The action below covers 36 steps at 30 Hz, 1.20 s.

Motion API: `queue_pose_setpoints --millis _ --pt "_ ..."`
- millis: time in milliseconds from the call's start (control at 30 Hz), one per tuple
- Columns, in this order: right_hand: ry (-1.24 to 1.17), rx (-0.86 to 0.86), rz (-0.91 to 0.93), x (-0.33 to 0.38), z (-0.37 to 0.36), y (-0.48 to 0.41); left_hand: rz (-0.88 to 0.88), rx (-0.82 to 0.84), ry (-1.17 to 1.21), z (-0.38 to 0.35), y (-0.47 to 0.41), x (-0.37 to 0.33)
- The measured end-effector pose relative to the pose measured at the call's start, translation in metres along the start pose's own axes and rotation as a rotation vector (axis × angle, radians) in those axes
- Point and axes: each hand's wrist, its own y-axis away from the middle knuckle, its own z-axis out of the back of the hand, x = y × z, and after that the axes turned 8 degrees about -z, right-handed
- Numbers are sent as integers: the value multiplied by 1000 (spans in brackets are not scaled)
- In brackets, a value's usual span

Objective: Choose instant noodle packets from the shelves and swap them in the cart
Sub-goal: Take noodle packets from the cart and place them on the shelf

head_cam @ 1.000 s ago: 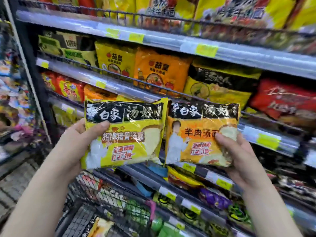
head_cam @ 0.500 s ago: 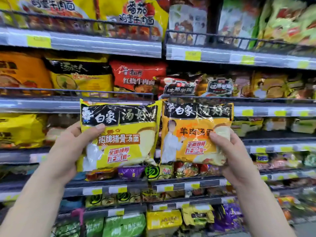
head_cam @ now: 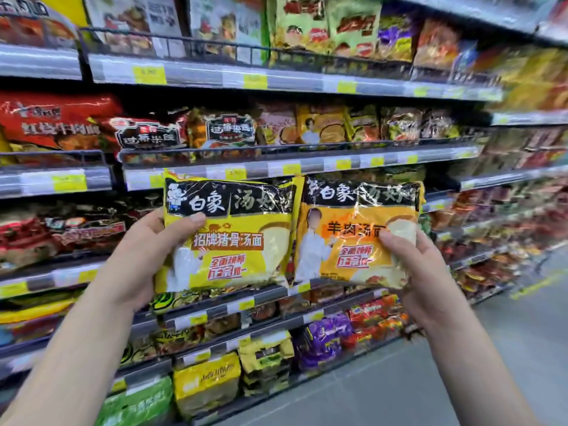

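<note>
My left hand (head_cam: 144,256) grips a yellow noodle packet (head_cam: 233,241) with a black banner by its left edge, thumb on the front. Beside it, my right hand (head_cam: 415,272) holds an orange noodle packet (head_cam: 347,241) of the same brand by its lower right corner. Both packets are upright, side by side, their inner edges nearly touching, in front of the shelves. The cart is out of view.
Tiered shelves (head_cam: 276,78) packed with noodle packets fill the view, with yellow price tags along the rails. Red packets (head_cam: 58,124) sit at the left, purple packets (head_cam: 325,336) low down. Grey aisle floor (head_cam: 461,364) opens at the lower right.
The view has swung right along the aisle, from the cart and left shelving to shelves further right. Both hands keep the packets side by side, unchanged in grip.
</note>
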Motion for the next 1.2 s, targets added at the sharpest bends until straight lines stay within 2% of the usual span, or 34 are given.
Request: queue_pose_setpoints --millis 400,700,933,1200 --pt "-1 -154 5 21 122 1 71 120 41 -131 -45 42" --pt "9 -228 -72 7 183 -83 119 196 121 -177 -129 118" --pt "48 -254 -133 0 219 -177 180 150 160 -204 -210 171" --pt "2 -194 -230 -38 254 -249 226 49 160 -223 -245 222"
